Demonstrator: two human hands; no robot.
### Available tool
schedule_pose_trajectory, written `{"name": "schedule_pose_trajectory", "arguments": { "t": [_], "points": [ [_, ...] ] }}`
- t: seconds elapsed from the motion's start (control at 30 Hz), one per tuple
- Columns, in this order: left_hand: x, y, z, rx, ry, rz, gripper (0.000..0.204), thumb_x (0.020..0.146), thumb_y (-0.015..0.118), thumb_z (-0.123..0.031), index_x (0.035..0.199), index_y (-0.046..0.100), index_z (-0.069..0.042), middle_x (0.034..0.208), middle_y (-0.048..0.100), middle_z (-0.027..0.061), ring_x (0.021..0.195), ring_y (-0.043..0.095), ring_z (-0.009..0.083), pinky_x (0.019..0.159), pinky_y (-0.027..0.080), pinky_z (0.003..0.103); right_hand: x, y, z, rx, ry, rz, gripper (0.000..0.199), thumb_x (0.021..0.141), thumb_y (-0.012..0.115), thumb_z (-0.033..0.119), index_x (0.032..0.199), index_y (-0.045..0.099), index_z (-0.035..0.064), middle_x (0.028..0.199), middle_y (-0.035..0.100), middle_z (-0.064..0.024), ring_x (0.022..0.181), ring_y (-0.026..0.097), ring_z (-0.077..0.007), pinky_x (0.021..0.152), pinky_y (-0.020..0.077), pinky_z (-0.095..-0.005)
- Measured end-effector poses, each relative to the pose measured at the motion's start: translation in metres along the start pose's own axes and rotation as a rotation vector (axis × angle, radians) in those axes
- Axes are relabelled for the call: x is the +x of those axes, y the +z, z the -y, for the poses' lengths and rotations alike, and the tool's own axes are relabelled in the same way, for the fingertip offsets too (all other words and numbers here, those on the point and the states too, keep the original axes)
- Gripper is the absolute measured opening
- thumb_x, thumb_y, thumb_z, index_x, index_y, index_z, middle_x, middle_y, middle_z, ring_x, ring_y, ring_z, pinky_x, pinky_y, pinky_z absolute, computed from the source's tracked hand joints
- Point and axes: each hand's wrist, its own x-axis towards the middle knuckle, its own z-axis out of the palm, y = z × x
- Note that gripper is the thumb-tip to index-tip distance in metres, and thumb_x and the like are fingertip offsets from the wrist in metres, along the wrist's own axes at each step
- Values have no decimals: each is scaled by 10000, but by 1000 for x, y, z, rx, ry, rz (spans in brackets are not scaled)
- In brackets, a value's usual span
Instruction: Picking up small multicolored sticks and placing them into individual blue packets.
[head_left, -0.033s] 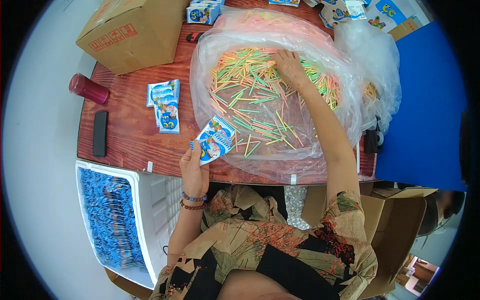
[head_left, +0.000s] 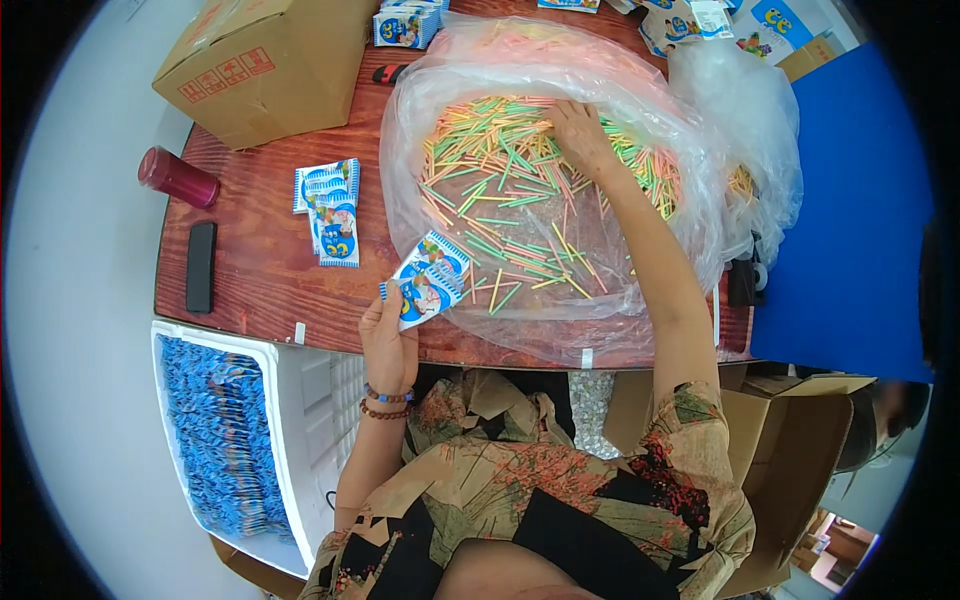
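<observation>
A: Any shift between the two captures?

B: None that shows. They share one instant. The left hand point(head_left: 388, 340) grips the small printed packets point(head_left: 428, 280) at the same spot, just above its fingers.

A: The other side?

B: The right hand point(head_left: 580, 135) lies on the coloured sticks point(head_left: 500, 160) inside the clear plastic bag point(head_left: 430, 110) exactly as before. Sticks around and below it show the same scatter. No displacement logged.

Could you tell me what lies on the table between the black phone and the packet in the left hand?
In the head view, a small stack of blue-and-white packets lies between the black phone and the held packet.
</observation>
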Motion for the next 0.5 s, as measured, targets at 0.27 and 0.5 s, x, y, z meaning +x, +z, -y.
{"name": "schedule_pose_trajectory", "arguments": {
  "t": [0.27, 0.5],
  "points": [
    [-2, 4, -2, -6, 7, -25, 277, 996, 509, -217, 1023, 625, 33, 1077, 663, 117, 976, 643, 176, 870, 519, 315, -2, 3, 10, 315, 242, -61, 196, 930, 531, 155, 1086, 533, 37, 1088, 569, -158, 1048, 512, -344, 905, 374, -457],
    [-3, 6, -1, -22, -3, -22, 276, 995, 511, -213, 1020, 628, 35, 1096, 657, 121, 989, 639, 178, 883, 515, 321, -2, -2, 11, 634, 444, -162, 266, 962, 507, 171, 1182, 551, 27, 1135, 575, -210, 1078, 540, -336, 899, 425, -406]
  ]
}}
